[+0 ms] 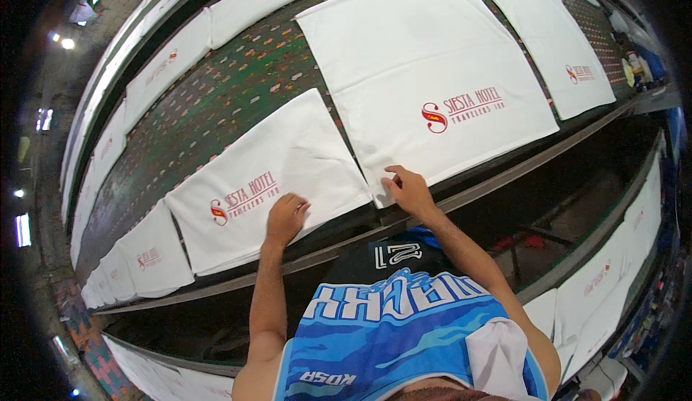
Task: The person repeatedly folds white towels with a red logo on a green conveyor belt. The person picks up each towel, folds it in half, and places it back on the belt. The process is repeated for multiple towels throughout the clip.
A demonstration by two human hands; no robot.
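A white cloth (259, 163) with a red printed emblem lies flat ahead of me to the left, slightly creased on its right half. Over its lower part is my left hand (287, 217), fingers loosely bent, nothing visible in them. A larger white cloth (440, 55) with the same red print lies to its right, a narrow dark gap between the two. My right hand (409, 190) is at the lower left corner of that larger cloth. Its fingers are curved and apart; whether they press on the cloth I cannot tell.
The cloths lie on a long dark green table (245, 77) speckled with coloured marks. A rail (497, 177) runs along its near edge. Another printed cloth (555, 48) lies farther right, and smaller-looking ones (155, 250) continue left. Behind me stands another table with white cloths (602, 286).
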